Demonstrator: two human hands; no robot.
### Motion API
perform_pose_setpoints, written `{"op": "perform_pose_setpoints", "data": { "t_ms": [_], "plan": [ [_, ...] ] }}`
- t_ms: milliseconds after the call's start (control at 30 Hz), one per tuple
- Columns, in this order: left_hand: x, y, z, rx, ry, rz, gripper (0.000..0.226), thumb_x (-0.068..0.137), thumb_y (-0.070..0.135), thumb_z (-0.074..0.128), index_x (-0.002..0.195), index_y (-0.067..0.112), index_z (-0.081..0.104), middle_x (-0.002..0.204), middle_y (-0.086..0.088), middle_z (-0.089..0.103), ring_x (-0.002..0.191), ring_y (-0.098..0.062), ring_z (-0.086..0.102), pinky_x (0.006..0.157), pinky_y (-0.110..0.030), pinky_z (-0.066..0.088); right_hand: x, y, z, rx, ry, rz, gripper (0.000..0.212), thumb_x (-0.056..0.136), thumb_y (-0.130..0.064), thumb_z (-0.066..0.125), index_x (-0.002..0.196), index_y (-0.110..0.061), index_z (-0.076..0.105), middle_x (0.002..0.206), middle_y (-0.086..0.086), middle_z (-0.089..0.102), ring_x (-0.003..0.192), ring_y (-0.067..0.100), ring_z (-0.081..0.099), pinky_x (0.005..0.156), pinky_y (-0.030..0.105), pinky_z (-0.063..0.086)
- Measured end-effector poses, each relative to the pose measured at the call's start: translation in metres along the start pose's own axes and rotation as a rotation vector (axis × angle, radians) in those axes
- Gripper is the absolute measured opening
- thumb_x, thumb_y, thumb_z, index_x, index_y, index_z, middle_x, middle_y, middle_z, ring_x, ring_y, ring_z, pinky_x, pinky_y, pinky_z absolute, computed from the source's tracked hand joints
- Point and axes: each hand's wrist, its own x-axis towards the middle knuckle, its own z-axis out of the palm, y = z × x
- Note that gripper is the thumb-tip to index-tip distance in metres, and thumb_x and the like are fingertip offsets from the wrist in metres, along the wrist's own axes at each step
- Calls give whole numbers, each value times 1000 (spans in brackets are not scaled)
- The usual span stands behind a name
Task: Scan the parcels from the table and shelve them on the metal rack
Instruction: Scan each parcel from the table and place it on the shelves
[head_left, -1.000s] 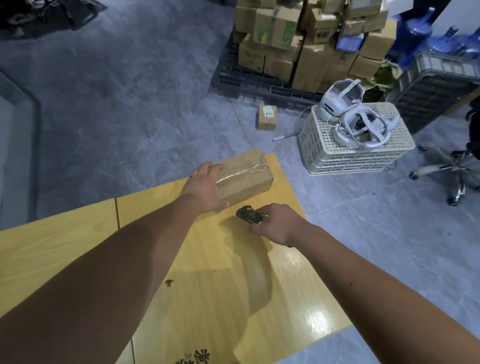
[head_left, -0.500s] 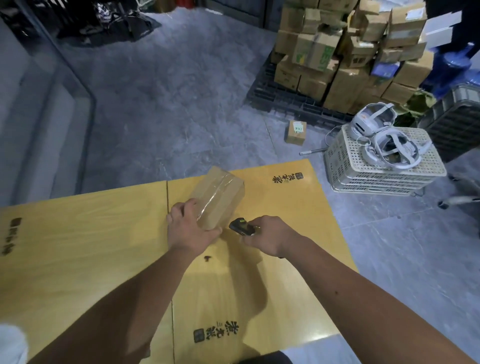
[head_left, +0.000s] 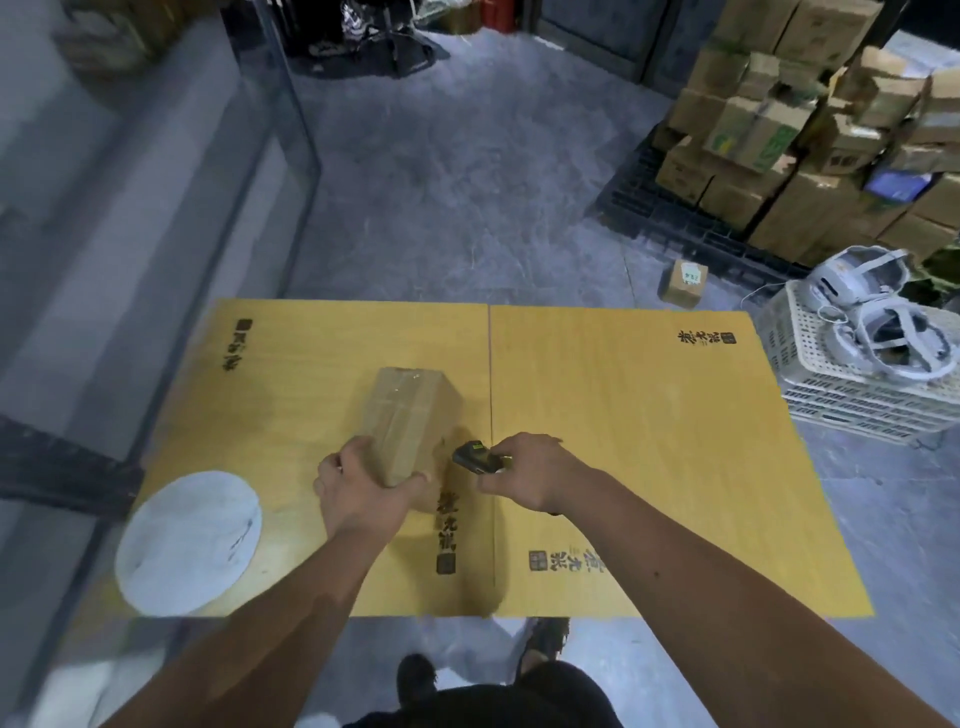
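A taped brown cardboard parcel stands over the yellow wooden table, near its middle seam. My left hand grips the parcel's near end, thumb on its right side. My right hand holds a small black scanner, its head pointing left at the parcel's lower right side, a short gap away. The metal rack is not in view.
A round white disc lies on the table's near left corner. A white plastic crate with white headsets stands right of the table. Stacked cartons on a black pallet fill the back right; one small box sits on the floor. A glass partition runs along the left.
My left hand pulled the parcel from the table's far corner toward me and turned it end-on. My right hand followed with the scanner. The view swung left, showing the whole table.
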Motion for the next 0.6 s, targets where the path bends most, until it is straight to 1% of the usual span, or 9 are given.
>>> {"op": "perform_pose_setpoints", "data": {
  "t_ms": [100,200,300,333,367,433,500,533,600],
  "plan": [
    [1,-40,-23,-146,-59,-56,100,65,65,85,149,37,37,143,-2,40,132,-26,43,109,-49,46,-1,-23,27,-33,-13,-14,68,91,-58,73,146,-20,62,118,5,64,92,19,62,64,28,49],
    [6,-67,-44,-356,-172,-100,90,67,68,82,145,35,51,133,7,59,120,-20,61,102,-42,51,-4,-40,48,-72,-17,-7,76,89,-60,74,151,-19,56,136,7,61,104,21,58,86,35,55],
    [8,-80,-60,-495,-200,-143,46,76,60,69,116,38,70,118,12,70,117,-19,64,98,-37,47,-7,-54,61,-77,-33,0,66,89,-57,76,141,-18,64,128,8,65,105,26,65,87,41,58],
    [8,-82,-63,-537,-196,-151,30,85,53,69,110,36,71,113,13,71,116,-20,64,95,-35,44,-7,-57,64,-82,-35,1,63,89,-57,76,137,-17,67,125,8,67,107,27,66,88,41,58],
    [9,-85,-65,-577,-194,-166,21,93,44,68,111,32,71,109,13,71,116,-21,63,94,-33,42,-6,-60,66,-88,-34,6,61,89,-56,76,134,-17,69,123,8,68,108,27,66,90,41,58],
    [10,-91,-65,-643,-192,-180,21,102,33,62,121,29,68,114,12,70,117,-25,63,96,-36,46,-7,-66,68,-103,-35,15,57,88,-56,76,130,-17,71,119,8,70,107,28,67,90,43,58],
    [13,-97,-63,-691,-179,-176,34,104,36,59,138,34,61,130,8,67,119,-27,62,105,-47,50,-10,-71,70,-129,-42,14,56,89,-56,76,128,-17,72,117,9,70,106,28,67,89,43,58],
    [14,-100,-64,-712,-157,-192,40,105,38,57,144,36,55,132,8,64,114,-24,63,105,-52,52,-12,-74,70,-142,-45,13,55,89,-55,76,128,-16,72,117,9,70,107,28,67,90,43,58],
    [17,-102,-69,-816,-73,-257,41,107,36,54,147,35,53,121,6,63,105,-19,64,92,-52,59,-14,-79,72,-154,-43,13,54,89,-54,77,126,-15,73,120,11,69,110,30,67,91,46,58]
  ]
}}
